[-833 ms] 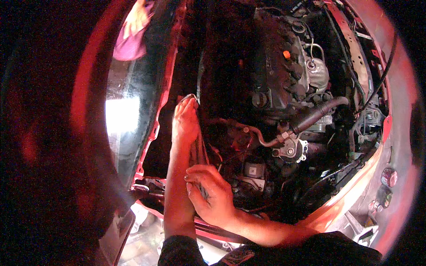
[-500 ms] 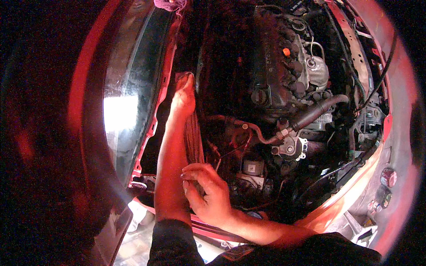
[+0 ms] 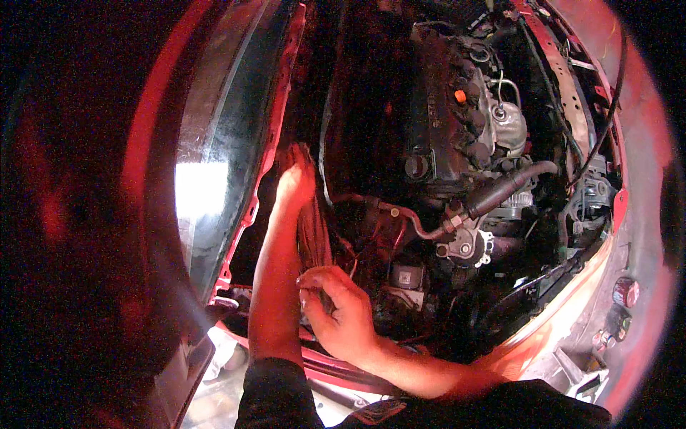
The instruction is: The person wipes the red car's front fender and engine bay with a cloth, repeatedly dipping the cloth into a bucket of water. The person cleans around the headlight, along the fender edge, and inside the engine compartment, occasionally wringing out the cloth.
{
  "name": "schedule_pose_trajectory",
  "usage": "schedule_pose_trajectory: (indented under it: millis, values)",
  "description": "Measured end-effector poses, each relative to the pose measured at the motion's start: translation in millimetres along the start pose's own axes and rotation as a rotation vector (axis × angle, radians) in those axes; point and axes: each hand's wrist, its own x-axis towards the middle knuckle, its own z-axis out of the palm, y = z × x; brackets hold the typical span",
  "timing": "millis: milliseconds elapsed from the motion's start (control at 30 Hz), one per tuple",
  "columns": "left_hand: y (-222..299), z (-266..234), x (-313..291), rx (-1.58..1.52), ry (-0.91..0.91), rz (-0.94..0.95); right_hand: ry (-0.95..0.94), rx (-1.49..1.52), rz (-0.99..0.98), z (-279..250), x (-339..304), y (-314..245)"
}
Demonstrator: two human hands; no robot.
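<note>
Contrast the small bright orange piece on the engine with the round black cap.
The small bright orange piece stands out; the round black cap blends into the dark engine cover. The cap is wider than the orange piece and sits lower in the picture. Both are untouched.

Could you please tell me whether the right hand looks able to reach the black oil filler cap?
Probably yes: the oil filler cap is uncovered, and the right hand could likely stretch over the metal pipe towards it, though depth is hard to judge.
</note>
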Motion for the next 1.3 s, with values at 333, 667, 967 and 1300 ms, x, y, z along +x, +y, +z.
schedule_pose_trajectory:
  millis: [333, 667, 967, 1300]
  values:
    - [-5, 17, -11, 0.156, 0.224, -0.044, -0.098, -0.004, 0.088, 2, -5, 6]
    - [-21, 20, 41, -0.180, 0.332, 0.199, -0.088, -0.057, -0.001, 7, -14, 10]
    - [-11, 7, -48, -0.055, 0.332, 0.021, -0.093, -0.067, 0.041, 6, -13, 6]
    - [1, 22, 27, -0.240, 0.307, 0.044, -0.100, -0.023, 0.106, 5, -7, 5]
